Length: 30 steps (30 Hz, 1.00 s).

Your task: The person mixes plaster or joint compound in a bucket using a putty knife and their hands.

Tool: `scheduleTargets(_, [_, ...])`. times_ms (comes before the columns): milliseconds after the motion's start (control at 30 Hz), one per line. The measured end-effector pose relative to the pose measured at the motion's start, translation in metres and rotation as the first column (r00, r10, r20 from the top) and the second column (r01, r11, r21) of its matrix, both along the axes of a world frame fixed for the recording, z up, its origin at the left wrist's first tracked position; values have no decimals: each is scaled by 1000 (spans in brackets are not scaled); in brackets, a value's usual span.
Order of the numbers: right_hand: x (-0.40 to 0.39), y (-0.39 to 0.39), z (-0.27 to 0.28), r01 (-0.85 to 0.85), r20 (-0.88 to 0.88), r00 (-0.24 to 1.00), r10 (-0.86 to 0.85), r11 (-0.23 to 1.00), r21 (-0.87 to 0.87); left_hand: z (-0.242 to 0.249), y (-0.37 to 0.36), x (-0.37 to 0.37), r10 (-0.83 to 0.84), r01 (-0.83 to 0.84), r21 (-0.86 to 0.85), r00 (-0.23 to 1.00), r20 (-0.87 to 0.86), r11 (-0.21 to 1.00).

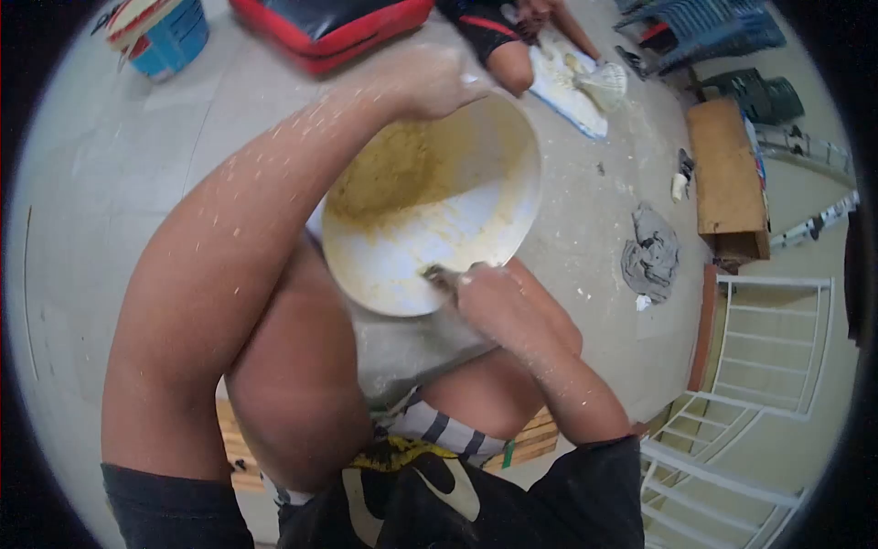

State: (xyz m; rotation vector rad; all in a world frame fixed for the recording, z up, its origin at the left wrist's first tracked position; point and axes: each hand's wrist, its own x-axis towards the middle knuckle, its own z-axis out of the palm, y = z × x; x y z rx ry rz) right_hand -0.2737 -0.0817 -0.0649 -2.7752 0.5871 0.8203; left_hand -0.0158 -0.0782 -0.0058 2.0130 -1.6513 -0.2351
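Observation:
A wide white basin (508,215) is tilted between my knees, with a mass of crumbly yellowish mixture (389,169) heaped on its far left side. Smears of the same mixture coat the inner wall. My left hand (437,80), slightly blurred, reaches across to the far rim and grips it, fingers bent over the edge. At the near rim, my right hand (489,297) is closed around a small dark grey tool (441,276) whose tip points into the basin; I cannot tell its kind. Pale flecks stick to both forearms.
Opposite me, a person's hand (540,14) is near a white sheet (567,91) with pale pieces on it. A blue bucket (174,46) and a red-black cushion (334,32) lie beyond. On the right are a grey cloth (651,254), a wooden box (727,169) and white metal railings (768,339).

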Motion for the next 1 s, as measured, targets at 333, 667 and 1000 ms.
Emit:
scheduleTargets(333, [17, -31, -31, -177, -55, 984, 170, 969, -173, -7, -7, -1, 14, -15, -37, 999, -40, 999])
scheduleTargets(667, [43, -46, -39, -300, -176, 949, 263, 926, -229, -14, -14, 1, -38, 39, -11, 999, 26, 999])
scheduleTargets(1000, [78, -59, -44, -443, -284, 888, 363, 840, -312, -8, -19, -2, 7, -6, 186, 1000, -4, 982])
